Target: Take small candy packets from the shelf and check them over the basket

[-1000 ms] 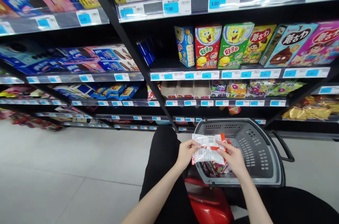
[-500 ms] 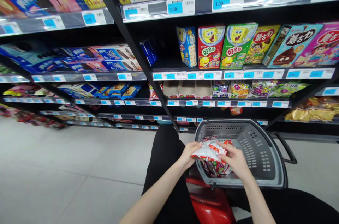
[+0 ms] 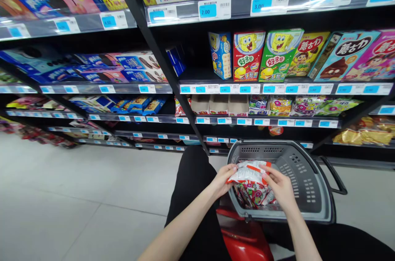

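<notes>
Between my two hands is a silver and red snack bag (image 3: 248,174), held over the left part of a grey shopping basket (image 3: 321,195). My left hand (image 3: 224,179) pinches the bag's left end. On the opposite end, the fingers of my right hand (image 3: 277,183) are closed on its edge. Below the held bag, several colourful candy bags (image 3: 254,193) lie in the basket, partly hidden by it. The basket's black handle (image 3: 335,174) sticks out to the right.
Ahead stands a black shelf rack with snack boxes (image 3: 248,55) and open cardboard trays (image 3: 200,105) beside gummy bags (image 3: 280,105). Under me is a red stool (image 3: 247,240). My knee (image 3: 194,170) is left of the basket, above pale floor tiles (image 3: 92,195).
The bag has been turned and spread flatter between my hands, so more of its silver side faces up. More of the candy bags beneath now shows. The camera view shifted slightly.
</notes>
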Demonstrator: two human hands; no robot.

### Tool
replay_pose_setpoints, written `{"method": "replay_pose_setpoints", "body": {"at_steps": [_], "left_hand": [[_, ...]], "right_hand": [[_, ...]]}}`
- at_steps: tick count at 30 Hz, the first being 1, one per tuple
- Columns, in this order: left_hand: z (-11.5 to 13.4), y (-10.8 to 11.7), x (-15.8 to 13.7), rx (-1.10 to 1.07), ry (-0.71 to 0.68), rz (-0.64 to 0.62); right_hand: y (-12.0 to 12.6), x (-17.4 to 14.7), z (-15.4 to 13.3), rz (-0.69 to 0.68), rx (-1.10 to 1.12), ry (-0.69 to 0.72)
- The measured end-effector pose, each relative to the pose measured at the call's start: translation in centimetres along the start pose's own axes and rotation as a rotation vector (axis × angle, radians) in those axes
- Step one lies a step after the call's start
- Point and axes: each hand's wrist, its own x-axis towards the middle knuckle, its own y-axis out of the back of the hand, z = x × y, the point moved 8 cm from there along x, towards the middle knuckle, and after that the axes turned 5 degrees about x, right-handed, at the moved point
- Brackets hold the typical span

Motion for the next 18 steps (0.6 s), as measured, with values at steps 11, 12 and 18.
{"method": "replay_pose_setpoints", "body": {"at_steps": [11,12,18], "left_hand": [[3.2,0.8,-0.9,0.557,-0.311,0.197],[3.5,0.9,-1.2,0.62,-0.337,0.232],[4.6,0.9,-1.6,0.822,-0.407,0.322]], "right_hand": [[0.6,0.6,1.7,0.118,-0.068,0.032],[0.5,0.7,2.0,0.127,-0.082,0.035],[0.3,0.7,3.0,0.175,-0.098,0.037]]}}
